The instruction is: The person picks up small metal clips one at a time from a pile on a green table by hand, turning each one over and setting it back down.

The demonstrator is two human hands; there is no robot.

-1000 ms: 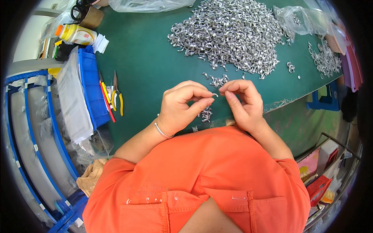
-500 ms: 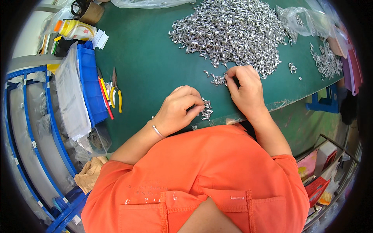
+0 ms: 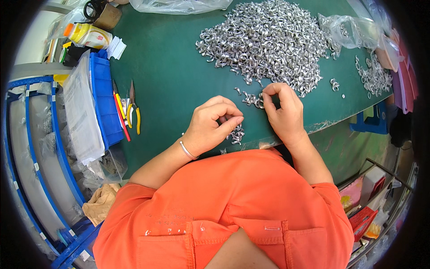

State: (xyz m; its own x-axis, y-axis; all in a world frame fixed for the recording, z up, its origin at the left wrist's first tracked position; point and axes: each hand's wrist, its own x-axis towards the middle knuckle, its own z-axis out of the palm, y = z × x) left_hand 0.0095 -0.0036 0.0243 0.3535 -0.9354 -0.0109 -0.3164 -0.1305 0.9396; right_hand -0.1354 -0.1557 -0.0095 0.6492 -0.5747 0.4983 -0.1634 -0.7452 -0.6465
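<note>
I should pinch 1 by 1 from this small metal cluster (image 3: 253, 101); can't tell whether left fingers (image 3: 227, 109) or right fingers (image 3: 276, 87) grip any.

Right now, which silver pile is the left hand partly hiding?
The small pile nearest the orange shirt, peeking out beside the left hand. Another small pile lies by the right hand; the big heap spreads beyond both. The left hand covers neither.

Yellow-handled pliers (image 3: 132, 103) near a blue bin (image 3: 105, 98), an orange-capped bottle (image 3: 92, 36), a blue stool (image 3: 371, 124) at right.
</note>
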